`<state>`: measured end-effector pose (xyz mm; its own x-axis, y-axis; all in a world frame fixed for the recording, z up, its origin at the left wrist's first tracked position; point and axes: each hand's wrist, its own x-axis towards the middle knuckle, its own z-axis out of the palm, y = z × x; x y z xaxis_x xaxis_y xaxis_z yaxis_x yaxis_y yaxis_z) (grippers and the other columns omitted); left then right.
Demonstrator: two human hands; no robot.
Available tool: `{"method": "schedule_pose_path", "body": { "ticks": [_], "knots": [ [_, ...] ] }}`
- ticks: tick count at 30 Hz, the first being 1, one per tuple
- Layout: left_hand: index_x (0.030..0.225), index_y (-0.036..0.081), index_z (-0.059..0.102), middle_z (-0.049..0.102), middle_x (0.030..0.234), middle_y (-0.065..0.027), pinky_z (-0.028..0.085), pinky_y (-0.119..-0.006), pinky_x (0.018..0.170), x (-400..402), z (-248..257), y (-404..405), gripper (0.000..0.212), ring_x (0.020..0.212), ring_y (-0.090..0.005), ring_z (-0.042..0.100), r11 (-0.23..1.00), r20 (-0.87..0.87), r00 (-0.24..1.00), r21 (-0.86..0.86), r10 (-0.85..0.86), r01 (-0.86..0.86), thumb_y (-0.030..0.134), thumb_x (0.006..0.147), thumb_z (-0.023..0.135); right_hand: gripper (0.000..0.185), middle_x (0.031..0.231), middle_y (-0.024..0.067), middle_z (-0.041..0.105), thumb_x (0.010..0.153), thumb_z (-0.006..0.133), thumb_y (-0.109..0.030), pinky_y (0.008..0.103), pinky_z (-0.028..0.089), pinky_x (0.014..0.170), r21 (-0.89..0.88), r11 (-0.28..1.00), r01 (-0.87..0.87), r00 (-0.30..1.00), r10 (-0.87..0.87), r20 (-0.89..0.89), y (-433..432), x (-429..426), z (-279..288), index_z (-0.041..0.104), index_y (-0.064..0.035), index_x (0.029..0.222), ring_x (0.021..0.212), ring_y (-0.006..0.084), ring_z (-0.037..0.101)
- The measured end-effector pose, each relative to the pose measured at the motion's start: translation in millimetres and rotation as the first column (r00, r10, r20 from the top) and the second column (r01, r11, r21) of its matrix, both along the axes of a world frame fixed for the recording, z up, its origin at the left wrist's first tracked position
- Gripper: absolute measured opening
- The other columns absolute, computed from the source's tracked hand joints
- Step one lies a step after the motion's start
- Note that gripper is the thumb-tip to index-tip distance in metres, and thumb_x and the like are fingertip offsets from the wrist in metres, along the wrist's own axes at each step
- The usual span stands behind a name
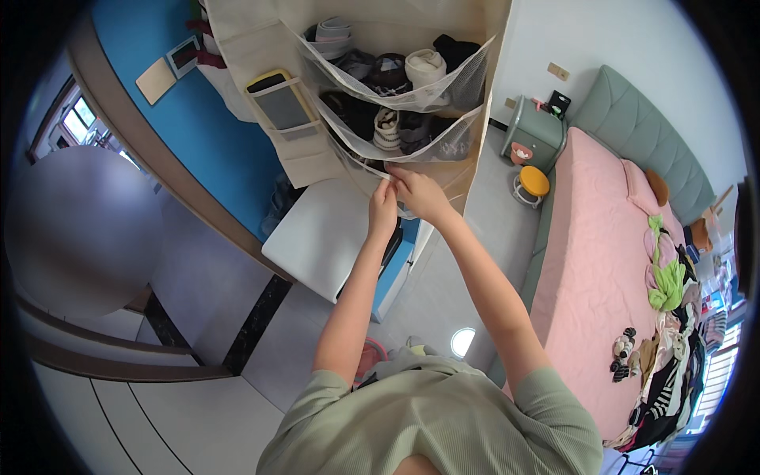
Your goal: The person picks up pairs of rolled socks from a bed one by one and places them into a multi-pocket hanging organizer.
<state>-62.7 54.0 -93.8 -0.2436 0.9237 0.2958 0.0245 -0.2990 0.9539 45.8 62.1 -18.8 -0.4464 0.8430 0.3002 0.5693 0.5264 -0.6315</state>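
Observation:
A cream fabric hanging organizer (252,32) with stacked mesh pockets hangs before me. Rolled socks and other small dark garments fill the upper mesh pocket (469,77). In the middle mesh pocket (457,145) a striped white rolled sock (387,132) sits among dark rolls. My left hand (383,205) and my right hand (420,193) meet at the rim of the lowest mesh pocket, fingertips pinched on its pale edge. The right hand lies slightly higher. Its fingers partly cover the dark contents of that pocket. A yellow-edged flat item (282,104) is tucked into a side pocket.
Below the organizer is a white-topped cabinet (323,231). At right, a pink-covered bed (594,267) bears a clothes pile (671,368) and several small rolls (622,356). A yellow-topped stool (534,181) stands by a green nightstand (534,130). A blurred round object (83,231) blocks the left.

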Motion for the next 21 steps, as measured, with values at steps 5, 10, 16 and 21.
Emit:
{"method": "schedule_pose_path", "body": {
  "ticks": [5,10,16,21],
  "knots": [
    [0.105,-0.001,0.049,0.057,0.103,-0.0137,0.041,-0.031,0.08,11,-7,2,0.024,0.092,-0.0217,0.055,0.999,0.069,0.997,0.013,-0.044,0.044,0.017,0.09,0.044,0.033,0.103,0.0156,0.061,0.08,0.044,-0.001,0.0373,0.045,0.081,0.234,0.972,0.002,0.987,0.036,-0.159,-13,11,-8,0.059,-0.0043,0.109,0.094,0.0336,0.057],
    [0.121,0.003,0.043,0.05,0.118,-0.0155,0.04,-0.032,0.087,5,-16,-9,0.034,0.102,-0.022,0.051,0.989,0.044,0.993,-0.095,-0.107,0.111,0.015,0.089,0.047,0.033,0.096,0.0141,0.063,0.073,0.046,0.005,0.0374,0.047,0.078,0.233,0.968,0.091,0.92,0.007,-0.391,-43,17,-16,0.062,-0.0041,0.1,0.09,0.0321,0.059],
    [0.122,0.009,0.044,0.047,0.122,-0.0056,0.04,-0.027,0.082,30,10,-59,0.034,0.102,-0.0131,0.049,0.968,0.137,0.975,-0.159,-0.173,0.194,0.019,0.089,0.046,0.032,0.094,0.0119,0.064,0.071,0.05,0.009,0.0303,0.047,0.077,0.099,0.971,0.216,0.862,-0.142,-0.487,-70,46,-41,0.064,-0.0054,0.096,0.085,0.0251,0.06],
    [0.12,0.009,0.046,0.048,0.122,-0.0051,0.04,-0.028,0.083,48,4,-88,0.031,0.103,-0.0142,0.05,0.918,0.198,0.935,-0.216,-0.293,0.333,0.018,0.09,0.044,0.025,0.095,0.0084,0.065,0.079,0.048,0.008,0.0259,0.046,0.078,-0.017,0.963,0.27,0.813,-0.237,-0.532,-99,71,-58,0.064,-0.0007,0.096,0.089,0.0158,0.06]
  ]
}}
